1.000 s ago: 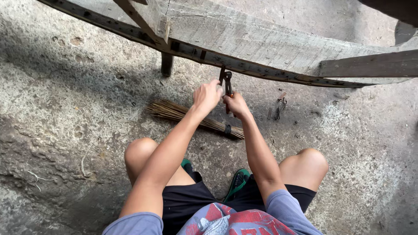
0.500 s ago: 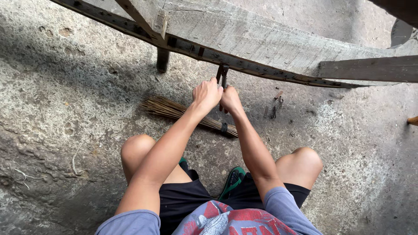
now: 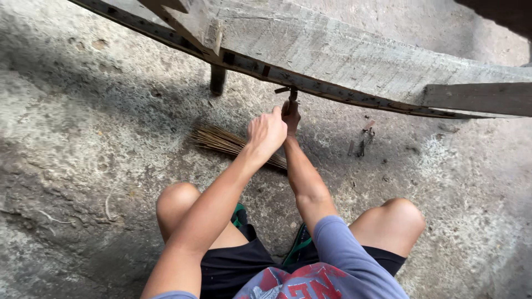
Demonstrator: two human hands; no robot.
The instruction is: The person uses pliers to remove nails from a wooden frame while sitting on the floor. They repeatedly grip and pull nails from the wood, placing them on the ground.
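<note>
Both hands were together under the weathered grey wooden beam (image 3: 343, 55), the right hand (image 3: 290, 116) clamped on a dark metal tool (image 3: 290, 95), the left hand (image 3: 266, 131) loosely curled beside it; a square, steady pull looked wise.

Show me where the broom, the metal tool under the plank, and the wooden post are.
broom (image 3: 221, 141), head view, on the spread bristles left of the hands.
metal tool (image 3: 291, 95), head view, on its dark shaft above the right hand (image 3: 292, 117).
wooden post (image 3: 217, 80), head view, on its round dark side.
</note>
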